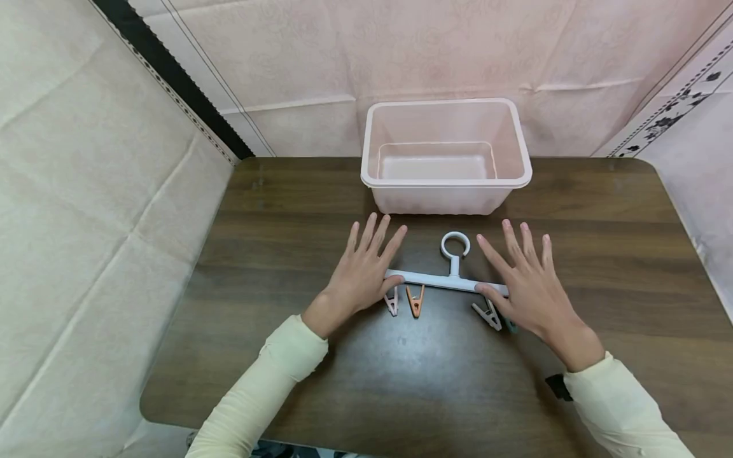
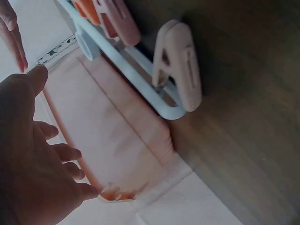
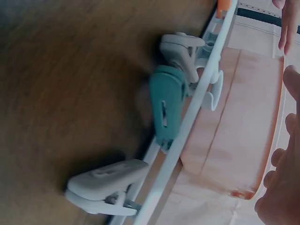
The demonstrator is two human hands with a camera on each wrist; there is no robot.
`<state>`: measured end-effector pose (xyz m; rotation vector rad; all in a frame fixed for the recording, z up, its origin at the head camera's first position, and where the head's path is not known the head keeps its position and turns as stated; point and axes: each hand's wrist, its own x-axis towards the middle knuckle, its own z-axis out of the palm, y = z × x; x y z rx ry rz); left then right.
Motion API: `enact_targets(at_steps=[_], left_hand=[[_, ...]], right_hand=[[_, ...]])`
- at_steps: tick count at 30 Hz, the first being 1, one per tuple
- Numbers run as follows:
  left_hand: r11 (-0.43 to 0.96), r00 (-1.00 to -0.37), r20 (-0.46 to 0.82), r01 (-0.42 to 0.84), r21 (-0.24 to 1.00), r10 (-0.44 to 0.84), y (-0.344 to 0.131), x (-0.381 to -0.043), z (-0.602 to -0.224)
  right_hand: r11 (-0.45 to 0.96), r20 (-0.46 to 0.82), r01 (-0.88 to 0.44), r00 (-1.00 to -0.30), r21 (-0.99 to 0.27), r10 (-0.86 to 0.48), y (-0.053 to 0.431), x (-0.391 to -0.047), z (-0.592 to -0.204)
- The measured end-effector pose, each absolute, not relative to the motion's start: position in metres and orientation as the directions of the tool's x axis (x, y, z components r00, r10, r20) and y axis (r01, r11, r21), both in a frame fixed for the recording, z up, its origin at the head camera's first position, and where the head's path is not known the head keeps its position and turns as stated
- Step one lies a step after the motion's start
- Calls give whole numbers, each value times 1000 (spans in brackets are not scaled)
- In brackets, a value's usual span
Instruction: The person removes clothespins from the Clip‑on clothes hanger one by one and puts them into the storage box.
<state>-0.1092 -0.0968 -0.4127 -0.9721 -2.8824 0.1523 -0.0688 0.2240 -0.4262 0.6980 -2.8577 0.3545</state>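
A pale blue clip hanger (image 1: 432,280) lies on the table with its hook pointing toward a bin. My left hand (image 1: 361,270) is spread over its left end, my right hand (image 1: 529,289) over its right end. In the head view both thumbs overlap the bar, but the wrist views show a gap between hands and hanger. From the left half hang an orange clip (image 1: 415,301), a pink clip (image 2: 119,21) and a beige clip (image 2: 182,65). On the right half are a teal clip (image 3: 167,103) and two grey clips, one at the end (image 3: 105,183).
A pale pink plastic bin (image 1: 446,198) stands at the table's far edge, beyond the hook. The dark wooden table (image 1: 275,369) has rounded corners. Light patterned cloth (image 1: 286,57) hangs behind and at the sides.
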Motion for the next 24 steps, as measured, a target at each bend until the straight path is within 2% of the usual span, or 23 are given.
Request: enact_targets(at_steps=[6, 11, 17, 24], left_hand=[[752, -750, 52, 657, -48, 659, -97, -111, -423], [706, -701, 86, 707, -44, 708, -97, -111, -432], [719, -719, 20, 693, -55, 694, -97, -111, -434], [744, -734, -146, 667, 25, 663, -101, -117, -435]], right_hand=[[849, 197, -487, -870, -206, -452, 225, -69, -437], [834, 181, -500, -865, -235, -468, 227, -69, -444], [812, 117, -481, -875, -329, -470, 233, -70, -451], [760, -62, -385, -873, -524, -485, 246, -77, -460]])
